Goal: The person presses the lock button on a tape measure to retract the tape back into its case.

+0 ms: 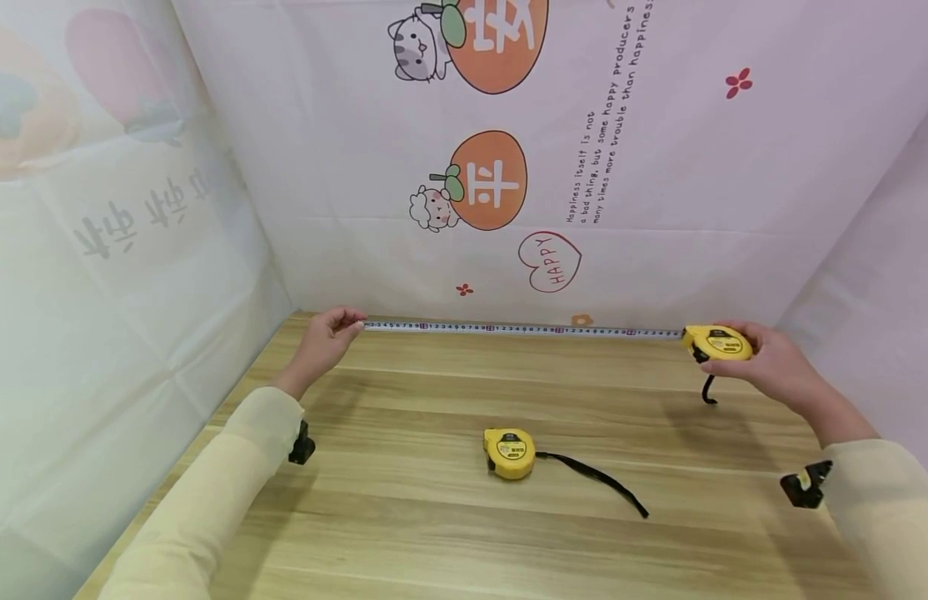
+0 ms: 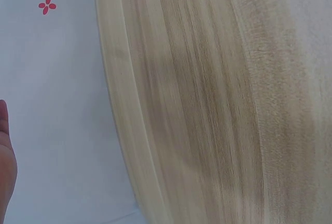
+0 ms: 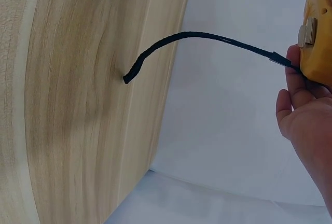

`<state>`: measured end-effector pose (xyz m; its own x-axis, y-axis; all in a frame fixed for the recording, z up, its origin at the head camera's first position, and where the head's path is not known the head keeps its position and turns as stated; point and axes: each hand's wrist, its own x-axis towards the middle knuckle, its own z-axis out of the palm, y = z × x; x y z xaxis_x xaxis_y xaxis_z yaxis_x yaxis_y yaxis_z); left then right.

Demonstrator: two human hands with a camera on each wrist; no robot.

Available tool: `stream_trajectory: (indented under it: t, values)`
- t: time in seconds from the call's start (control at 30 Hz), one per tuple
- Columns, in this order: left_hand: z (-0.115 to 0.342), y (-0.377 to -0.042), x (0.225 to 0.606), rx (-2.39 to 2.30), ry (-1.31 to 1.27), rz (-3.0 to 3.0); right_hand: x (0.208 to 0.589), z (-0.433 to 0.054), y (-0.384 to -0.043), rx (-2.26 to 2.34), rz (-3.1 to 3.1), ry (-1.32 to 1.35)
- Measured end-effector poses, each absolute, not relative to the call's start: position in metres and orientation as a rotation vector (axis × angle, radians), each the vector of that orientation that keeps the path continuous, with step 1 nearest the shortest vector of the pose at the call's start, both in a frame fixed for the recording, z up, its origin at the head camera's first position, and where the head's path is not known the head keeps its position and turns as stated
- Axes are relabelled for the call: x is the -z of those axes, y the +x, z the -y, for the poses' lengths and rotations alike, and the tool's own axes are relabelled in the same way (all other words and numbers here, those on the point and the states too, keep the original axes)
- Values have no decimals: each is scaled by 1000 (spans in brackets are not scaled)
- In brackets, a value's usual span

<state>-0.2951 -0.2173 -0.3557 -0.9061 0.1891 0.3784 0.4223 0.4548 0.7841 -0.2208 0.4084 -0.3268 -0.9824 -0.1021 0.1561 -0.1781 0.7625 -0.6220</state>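
A yellow tape measure (image 1: pixel 722 342) is gripped in my right hand (image 1: pixel 779 367) near the table's back right. Its white blade (image 1: pixel 524 330) stretches leftward along the back edge, numbers facing me. At the far end of the blade, my left hand (image 1: pixel 325 346) pinches the tip between thumb and fingers. From the held case hangs a black wrist strap (image 3: pixel 207 36), its end close to the wood in the right wrist view. Only a sliver of the left hand (image 2: pixel 5 167) shows in the left wrist view.
A second yellow tape measure (image 1: pixel 511 453) lies on the wooden table (image 1: pixel 404 517), its black strap (image 1: pixel 599 477) trailing right. Printed cloth (image 1: pixel 344 167) hangs behind the table, with more cloth at the left and right sides. Black wrist cameras (image 1: pixel 302 444) sit at both sleeves.
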Motion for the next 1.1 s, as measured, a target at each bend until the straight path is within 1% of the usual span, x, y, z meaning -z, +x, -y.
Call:
stream_trajectory:
  t: [0.17,0.3,0.67,0.83,0.9,1.1]
  values:
    - [209,-278,340,1419,-536,2478,325,-407,-219,-1029,2842,220]
    - [205,-274,336,1423,-543,2469,324,-404,-218,-1040,2837,220]
    - [201,-276,338,1426,-565,2462,324,-404,-217,-1052,2835,213]
    - [208,-297,356,1438,-559,2446,324,-401,-218,-1030,2840,199]
    - [207,-297,355,1434,-559,2444,324,-400,-218,-1018,2834,199]
    - [198,-280,339,1422,-568,2453,323,-397,-218,-1001,2828,195]
